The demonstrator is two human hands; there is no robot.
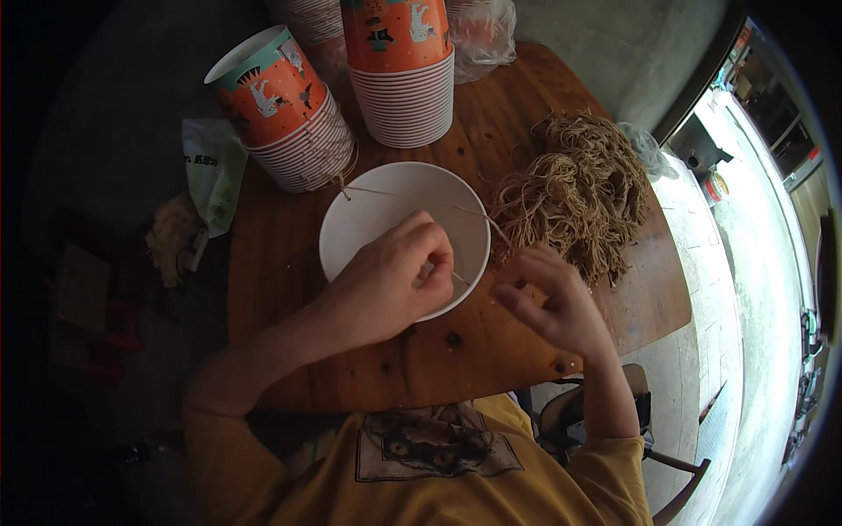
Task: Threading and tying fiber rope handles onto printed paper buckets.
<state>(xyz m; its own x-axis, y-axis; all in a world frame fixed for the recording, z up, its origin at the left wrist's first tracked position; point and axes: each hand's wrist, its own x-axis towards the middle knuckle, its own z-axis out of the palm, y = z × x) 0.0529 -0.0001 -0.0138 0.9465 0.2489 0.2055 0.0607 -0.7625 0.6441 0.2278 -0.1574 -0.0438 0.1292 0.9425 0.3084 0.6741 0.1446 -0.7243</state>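
Observation:
A white paper bucket [351, 237] stands in front of me on the wooden table, its open mouth facing up. Over its near right part is my left hand [399, 272], fingers curled and closed, with a short end of twine [460, 279] showing beside the thumb. My right hand [553, 298] is just right of the rim, its fingers bent inward. A thin strand of twine [478, 213] runs from above the bucket toward those fingers. The exact grip of the right fingertips is partly hidden. Another piece of twine [368, 190] crosses the bucket's far left rim.
A tangled heap of brown twine [579, 193] lies on the table [500, 359] at the right. Orange patterned paper buckets stand nested in a left stack [281, 96] and a middle stack [399, 79]. Clear plastic [482, 39] is behind; a pale green bag [213, 171] hangs at left.

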